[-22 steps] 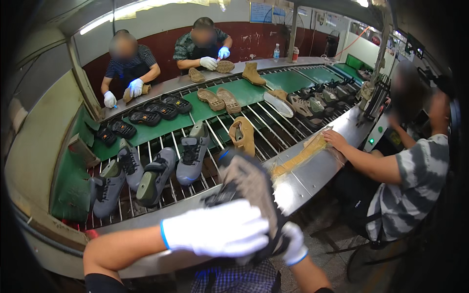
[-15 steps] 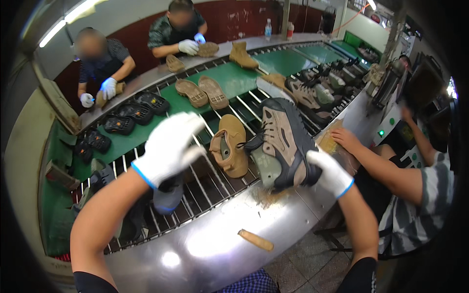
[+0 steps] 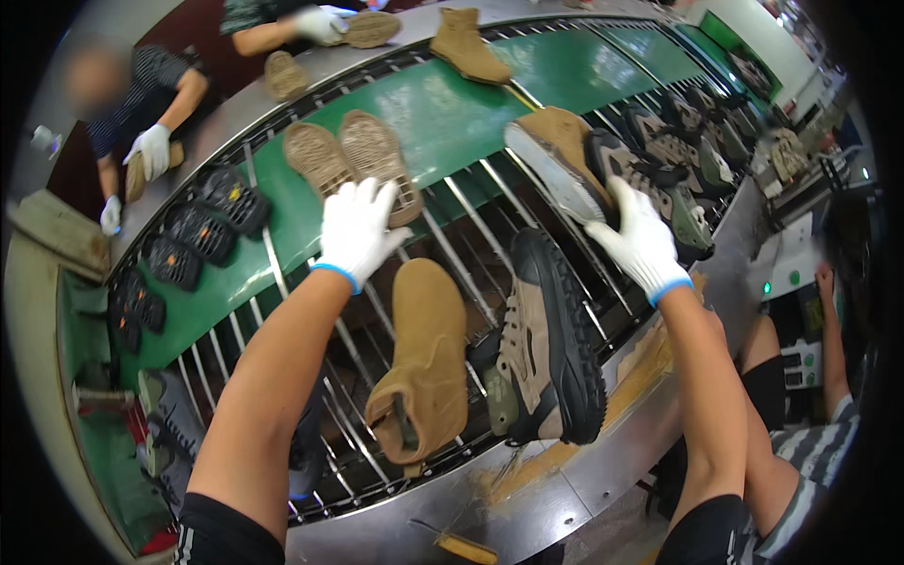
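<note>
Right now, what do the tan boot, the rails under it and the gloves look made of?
Tan boot: apparently suede, matte and napped, no shine. Rails: bare metal, probably steel, given the bright glints along thin rods. Gloves on the left hand and right hand: white knit fabric, likely cotton, with blue cuff trim.

Curved conveyor point(image 3: 490, 202) of metal bars carried the shoes, with a green belt point(image 3: 443, 104) running behind it. On the bars lay a tan suede boot point(image 3: 424, 363) and beside it a brown shoe with a black sole point(image 3: 551, 344). Two tan soles point(image 3: 353, 160) and black soles point(image 3: 202, 221) lay on the belt.
</note>
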### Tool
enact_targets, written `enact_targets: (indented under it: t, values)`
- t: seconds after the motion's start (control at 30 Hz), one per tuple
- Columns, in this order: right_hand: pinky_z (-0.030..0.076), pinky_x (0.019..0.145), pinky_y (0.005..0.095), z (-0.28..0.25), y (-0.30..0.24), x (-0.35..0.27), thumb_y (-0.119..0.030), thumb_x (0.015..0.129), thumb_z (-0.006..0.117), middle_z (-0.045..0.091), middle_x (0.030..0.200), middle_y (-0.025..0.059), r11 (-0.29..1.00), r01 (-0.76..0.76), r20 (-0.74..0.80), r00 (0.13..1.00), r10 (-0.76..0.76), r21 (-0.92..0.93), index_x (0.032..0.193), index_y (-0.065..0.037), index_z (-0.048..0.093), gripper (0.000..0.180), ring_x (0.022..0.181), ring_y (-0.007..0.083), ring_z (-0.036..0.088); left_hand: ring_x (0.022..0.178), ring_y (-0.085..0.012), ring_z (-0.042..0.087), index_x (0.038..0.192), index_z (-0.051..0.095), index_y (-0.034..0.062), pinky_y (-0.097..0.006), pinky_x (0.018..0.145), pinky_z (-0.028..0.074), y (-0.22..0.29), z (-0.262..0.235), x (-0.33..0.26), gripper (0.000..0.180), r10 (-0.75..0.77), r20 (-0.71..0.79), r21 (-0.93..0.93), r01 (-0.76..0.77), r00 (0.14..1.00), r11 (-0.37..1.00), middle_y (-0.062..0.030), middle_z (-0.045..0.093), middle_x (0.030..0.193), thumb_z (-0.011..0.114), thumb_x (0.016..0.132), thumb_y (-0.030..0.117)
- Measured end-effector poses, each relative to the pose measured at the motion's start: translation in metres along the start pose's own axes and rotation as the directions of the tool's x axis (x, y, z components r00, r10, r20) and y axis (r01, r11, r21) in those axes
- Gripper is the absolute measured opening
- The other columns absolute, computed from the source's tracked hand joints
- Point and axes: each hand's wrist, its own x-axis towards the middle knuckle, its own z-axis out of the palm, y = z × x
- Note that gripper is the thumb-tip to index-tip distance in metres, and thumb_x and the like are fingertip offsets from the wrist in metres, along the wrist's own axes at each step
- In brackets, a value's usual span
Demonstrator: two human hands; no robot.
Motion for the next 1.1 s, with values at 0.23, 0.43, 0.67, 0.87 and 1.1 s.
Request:
enact_targets:
  t: [0.23,0.43,0.67,0.87,1.1]
  values:
    - [0.053,0.104,0.0526,0.045,-0.026,0.058,-0.062,0.089,0.076,0.068,0.127,0.0234,0.984,-0.049,0.093,0.993,0.066,-0.174,0.146,-0.004,0.059,0.083,0.121,0.0430,0.066,0.100,-0.0392,0.071,0.129,0.064,0.0121,-0.050,0.079,0.060,-0.071,0.026,0.020,0.060,-0.072,0.002,0.006,0.072,0.997,0.997,-0.0137,0.063,0.115,0.091,0.081,0.038]
    - [0.054,0.103,0.0513,0.065,-0.023,0.071,-0.067,0.084,0.080,0.072,0.127,0.0219,0.965,-0.086,0.110,0.987,0.116,-0.247,0.142,-0.003,0.060,0.089,0.120,0.0422,0.067,0.089,-0.0422,0.073,0.119,0.062,0.0122,-0.050,0.073,0.061,-0.068,-0.023,0.009,0.043,0.045,0.136,-0.012,-0.044,0.990,0.999,-0.0161,0.062,0.110,0.084,0.088,0.032]
    - [0.059,0.093,0.0452,0.040,0.011,0.090,-0.073,0.077,0.082,0.077,0.115,0.0283,0.966,-0.190,0.229,0.962,0.148,0.174,0.123,0.004,0.074,0.090,0.105,0.0400,0.077,0.076,-0.0320,0.065,0.112,0.069,0.0065,-0.041,0.067,0.054,-0.040,-0.249,-0.135,0.051,0.038,-0.124,-0.224,-0.065,0.992,0.972,-0.0134,0.064,0.090,0.097,0.070,0.017]
    - [0.060,0.100,0.0343,-0.018,-0.014,0.020,-0.032,0.105,0.076,0.075,0.133,0.0098,0.082,-0.178,0.163,0.973,0.162,0.981,0.146,0.002,0.064,0.055,0.113,0.0191,0.075,0.072,-0.0315,0.057,0.118,0.064,0.0075,-0.044,0.067,0.046,-0.006,-0.359,-0.314,0.062,0.024,0.124,-0.064,-0.016,0.992,0.998,-0.0092,0.061,0.088,0.098,0.067,0.019]
    - [0.055,0.112,0.0484,-0.101,-0.052,-0.182,-0.057,0.097,0.078,0.062,0.152,0.0185,-0.204,-0.036,-0.025,0.958,-0.285,0.978,0.158,-0.002,0.048,0.087,0.135,0.0303,0.065,0.067,-0.0305,0.056,0.120,0.069,0.0006,-0.046,0.066,0.043,0.016,-0.413,-0.503,0.056,0.089,0.195,0.099,-0.109,0.977,0.989,-0.0093,0.060,0.081,0.090,0.070,0.014]
